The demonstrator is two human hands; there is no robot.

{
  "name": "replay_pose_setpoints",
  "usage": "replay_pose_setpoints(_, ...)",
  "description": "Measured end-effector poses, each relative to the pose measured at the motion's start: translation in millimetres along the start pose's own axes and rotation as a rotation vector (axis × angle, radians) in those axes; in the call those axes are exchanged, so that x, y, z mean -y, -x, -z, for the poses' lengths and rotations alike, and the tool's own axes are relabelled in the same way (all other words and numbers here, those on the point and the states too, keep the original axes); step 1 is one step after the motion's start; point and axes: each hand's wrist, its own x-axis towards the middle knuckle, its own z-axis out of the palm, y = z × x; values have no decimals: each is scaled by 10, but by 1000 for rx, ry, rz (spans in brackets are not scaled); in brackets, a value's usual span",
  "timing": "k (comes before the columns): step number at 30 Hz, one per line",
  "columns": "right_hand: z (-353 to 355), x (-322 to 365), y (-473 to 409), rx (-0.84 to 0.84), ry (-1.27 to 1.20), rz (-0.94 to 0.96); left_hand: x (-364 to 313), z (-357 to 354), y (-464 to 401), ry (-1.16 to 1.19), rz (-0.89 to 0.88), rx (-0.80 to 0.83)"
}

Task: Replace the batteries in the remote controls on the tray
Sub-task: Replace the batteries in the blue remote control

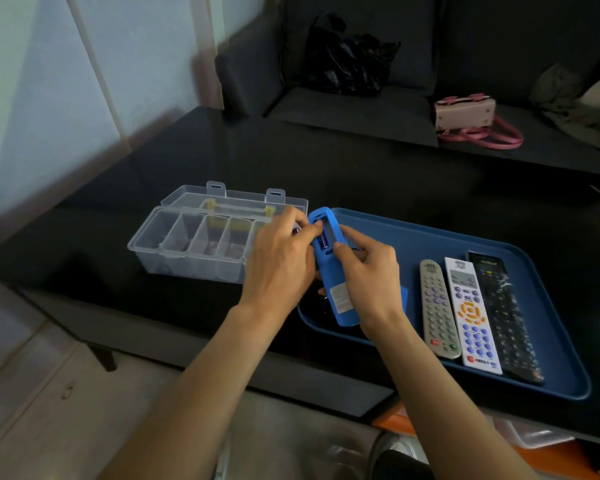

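Fingers of the right hand point(368, 271) grip a blue-sleeved remote control point(329, 268) at frame centre; the left hand point(278, 261) pinches a purple battery point(323, 241) into its open compartment.

Pink handbag point(465, 114) on dark sofa point(354, 105)

I see blue-cased remote point(333, 278) held back-up above near-left end of blue tray point(465, 233), tilted, top end pointing away from me. Battery bay open; purple battery point(324, 242) seated inside. Second battery point(295, 231), mostly hidden, just left of bay. On tray's right part, three remotes lying face-up, side by side, touching: grey remote point(439, 306) leftmost, white remote point(471, 313) with orange and blue buttons in middle, black remote point(506, 317) rightmost, nearest tray's right rim.
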Motion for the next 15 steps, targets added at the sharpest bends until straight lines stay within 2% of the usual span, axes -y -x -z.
replay_pose_setpoints(4,3,26,-25,-11,-60,-26,79,30,-43,38,-20,0)
replay_pose_setpoints(8,35,100,-38,-27,-171,-59,29,118,-92,406,125,-35)
replay_pose_setpoints(11,40,105,-23,5,-165,-134,-18,130,-99,579,264,-55)
replay_pose_setpoints(15,53,98,-17,9,-124,-162,-35,124,-110,804,353,-81)
